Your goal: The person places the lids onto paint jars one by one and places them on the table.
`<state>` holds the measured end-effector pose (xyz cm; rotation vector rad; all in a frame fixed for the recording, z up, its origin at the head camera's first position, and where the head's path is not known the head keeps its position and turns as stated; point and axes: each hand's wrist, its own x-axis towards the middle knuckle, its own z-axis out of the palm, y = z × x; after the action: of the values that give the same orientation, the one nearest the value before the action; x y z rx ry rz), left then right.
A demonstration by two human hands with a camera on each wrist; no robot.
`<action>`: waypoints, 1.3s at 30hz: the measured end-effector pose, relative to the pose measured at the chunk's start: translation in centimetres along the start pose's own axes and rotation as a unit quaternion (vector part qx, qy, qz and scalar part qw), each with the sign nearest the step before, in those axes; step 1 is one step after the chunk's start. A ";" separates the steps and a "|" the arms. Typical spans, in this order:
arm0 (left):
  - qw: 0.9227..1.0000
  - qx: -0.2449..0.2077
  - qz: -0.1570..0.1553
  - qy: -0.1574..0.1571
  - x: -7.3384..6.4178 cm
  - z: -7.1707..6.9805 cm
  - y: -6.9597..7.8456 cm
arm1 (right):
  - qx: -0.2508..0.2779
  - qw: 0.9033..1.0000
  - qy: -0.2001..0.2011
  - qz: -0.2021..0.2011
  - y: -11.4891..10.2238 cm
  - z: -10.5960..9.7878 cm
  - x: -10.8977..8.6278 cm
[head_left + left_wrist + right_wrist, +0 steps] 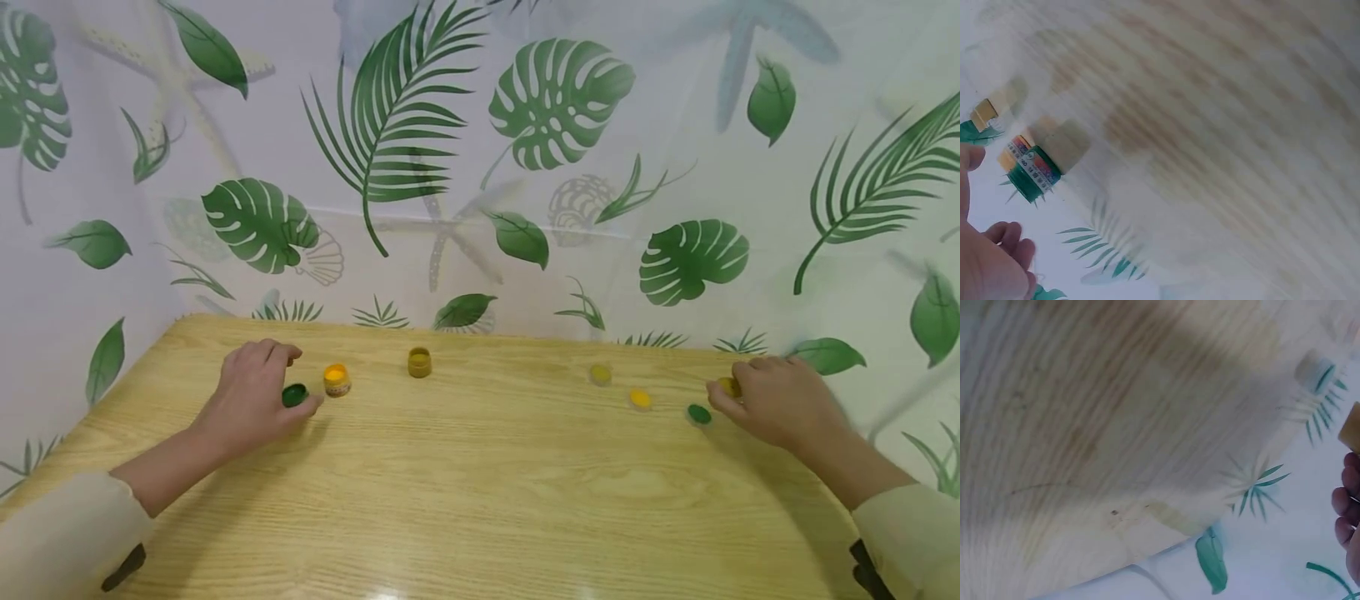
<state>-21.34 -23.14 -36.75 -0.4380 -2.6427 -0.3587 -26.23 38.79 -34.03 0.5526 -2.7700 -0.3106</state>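
In the head view my left hand (255,392) is around an uncapped green paint jar (295,395) standing on the table. The left wrist view shows a gap between its thumb and fingers and the labelled green jar (1035,175). At the table's right end my right hand (780,404) pinches a small ochre paint jar (729,386) between thumb and fingers. Only part of that ochre jar (1351,430) shows at the right wrist view's edge. Nearest to this hand lies a green lid (699,414).
Right of the left hand stand an uncapped yellow paint jar (337,381) and an uncapped ochre jar (419,363). A yellow lid (640,399) and an olive lid (600,375) lie left of the green lid. A leaf-print cloth (450,233) hangs behind the wooden table (480,483).
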 end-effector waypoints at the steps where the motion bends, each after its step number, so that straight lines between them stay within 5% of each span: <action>1: 1.000 0.005 -0.018 -0.023 -0.1 0.0 -0.1 | 0.000 1.000 -0.017 0.007 0.3 0.2 -0.1; 6: 0.992 0.018 -0.070 -0.101 -0.4 0.1 -0.5 | 0.010 0.996 -0.082 0.033 1.8 1.5 -0.3; 15: 0.987 0.003 -0.090 -0.136 -0.4 0.6 -0.7 | 0.051 0.981 -0.167 0.080 3.0 2.4 -0.7; 27: 0.983 -0.007 -0.107 -0.151 -0.3 1.0 -1.0 | 0.060 0.997 -0.040 -0.019 0.7 2.9 -0.1; 39: 0.983 -0.007 -0.107 -0.149 0.0 1.1 -0.9 | 0.068 0.993 -0.067 -0.063 -1.2 3.0 0.4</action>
<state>-22.06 -23.66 -37.88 -0.2250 -2.9926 -0.4047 -27.13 38.01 -37.07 0.7687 -2.9079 -0.1925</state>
